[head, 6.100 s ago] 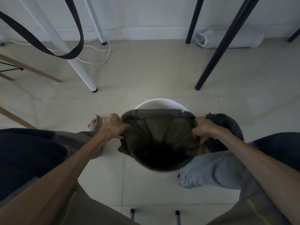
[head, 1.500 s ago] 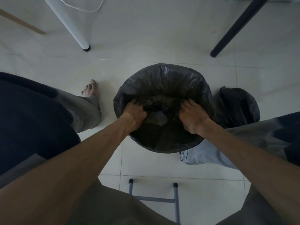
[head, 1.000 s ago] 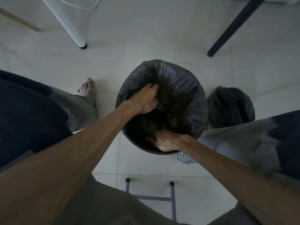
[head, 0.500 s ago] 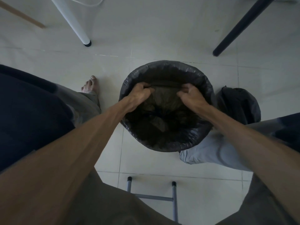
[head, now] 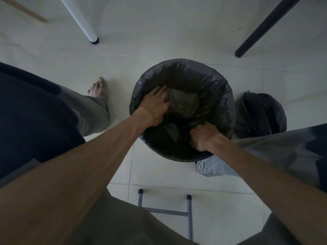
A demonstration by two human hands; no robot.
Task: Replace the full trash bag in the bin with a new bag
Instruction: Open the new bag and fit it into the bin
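Your left hand (head: 154, 107) lies flat, fingers spread, on the new bag (head: 219, 89) lining the bin, inside its left wall. Your right hand (head: 203, 137) is curled, gripping bag film inside the bin's near rim. The full bag (head: 260, 114) sits on the floor just right of the bin.

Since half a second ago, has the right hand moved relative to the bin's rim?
Yes. The right hand has come from the far side of the bin to its near rim, fingers curled into the new bag there.
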